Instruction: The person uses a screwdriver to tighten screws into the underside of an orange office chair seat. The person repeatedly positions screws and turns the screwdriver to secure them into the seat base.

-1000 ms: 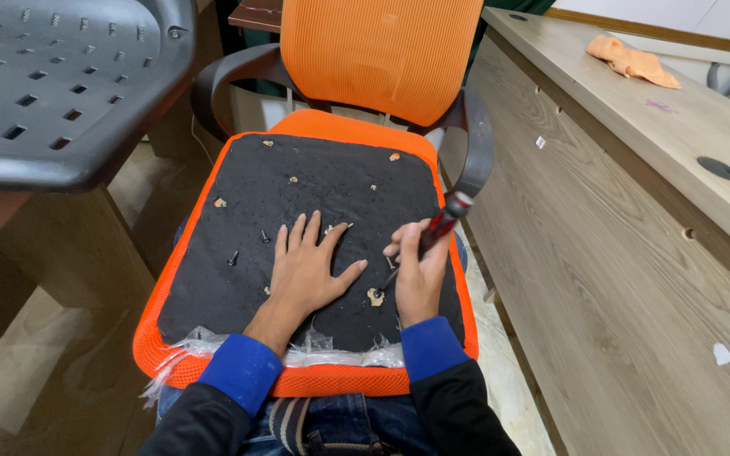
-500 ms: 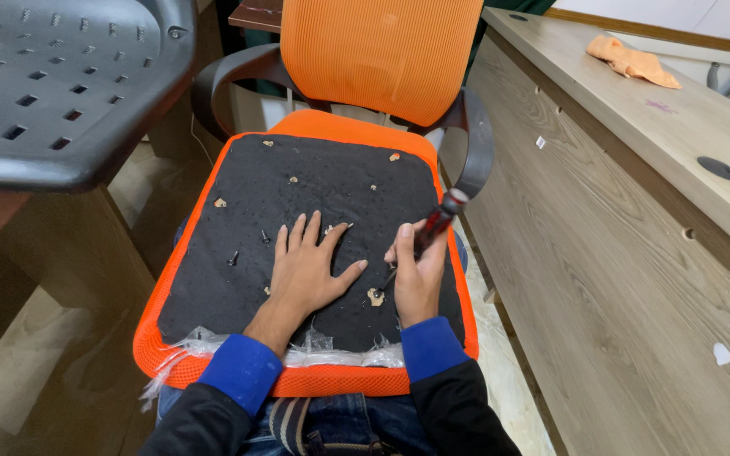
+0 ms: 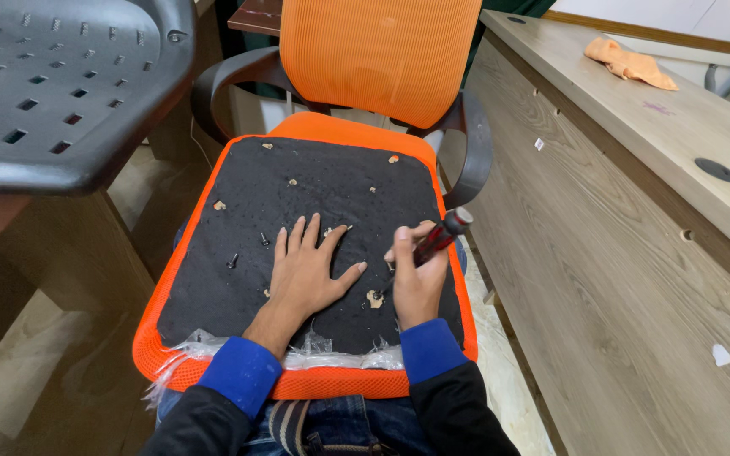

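The left hand (image 3: 307, 272) lies flat, palm down and fingers spread wide, on the black underside panel (image 3: 314, 194) of an upturned orange seat cushion (image 3: 297, 384) that rests across the person's lap. Just to its right, the right hand (image 3: 416, 283) is closed around a screwdriver (image 3: 434, 242) with a red and black handle; the handle sticks up and away past the knuckles, and the shaft angles down towards the panel in the narrow gap between the two hands, its tip hidden by the fingers. Close to that tip, between the left thumb and the right palm, sits a small pale torn patch (image 3: 373, 298) in the black covering. Several more such pale spots dot the panel beyond the fingertips, and two loose dark screws (image 3: 232, 262) lie on it to the left of the left hand. Crumpled clear plastic (image 3: 323, 350) bunches along the seat edge under both wrists. Beyond the hands stands an orange mesh chair back (image 3: 378, 55) with black armrests (image 3: 475, 152). Up and to the left of the left hand is a grey perforated plastic seat shell (image 3: 52, 93). To the right of the right hand runs a wooden desk (image 3: 618, 211), with an orange cloth (image 3: 631, 63) lying on its far top.
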